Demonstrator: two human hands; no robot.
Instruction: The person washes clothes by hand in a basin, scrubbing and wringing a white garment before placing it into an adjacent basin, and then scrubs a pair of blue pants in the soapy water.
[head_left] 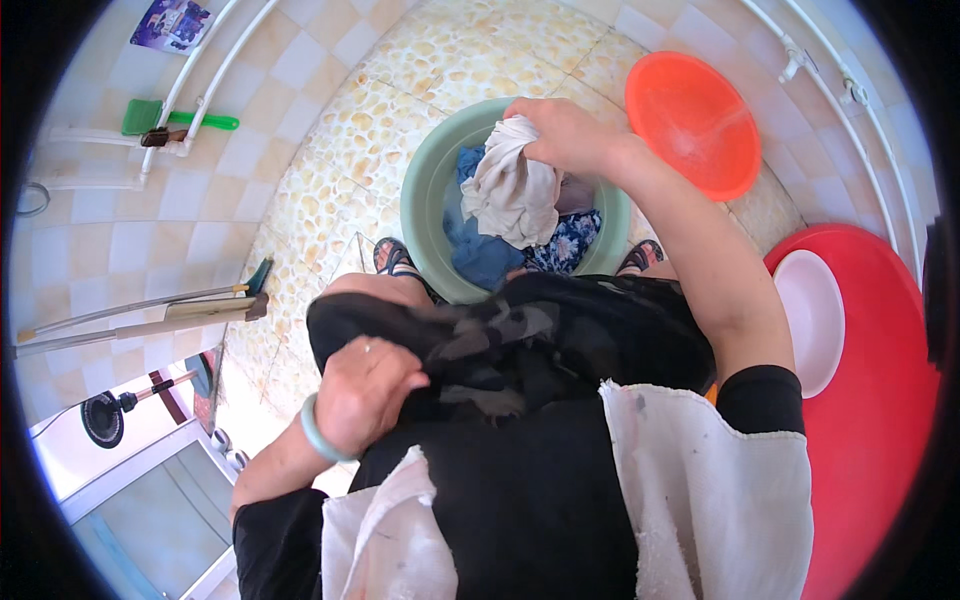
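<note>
Over the green basin (416, 205) on the floor, my right hand (565, 137) grips the top of a bunched, off-white cloth (515, 190). The cloth hangs down onto the other laundry. Beneath and beside it lie blue cloth (485, 255) and a navy flower-patterned cloth (568, 240). A greyish-mauve piece (577, 195) shows partly below my right hand. My left hand (368, 390), with a ring and a pale green bangle, is curled closed over my left thigh, apart from the basin. Nothing shows sticking out of it; its palm is hidden.
An orange basin (690, 120) sits beyond the green one, to the right. At right, a pale basin (810, 320) rests on a large red tub (870, 420). A green brush (145, 116) hangs on wall pipes at left, above long-handled tools (140, 325). My sandalled feet flank the green basin.
</note>
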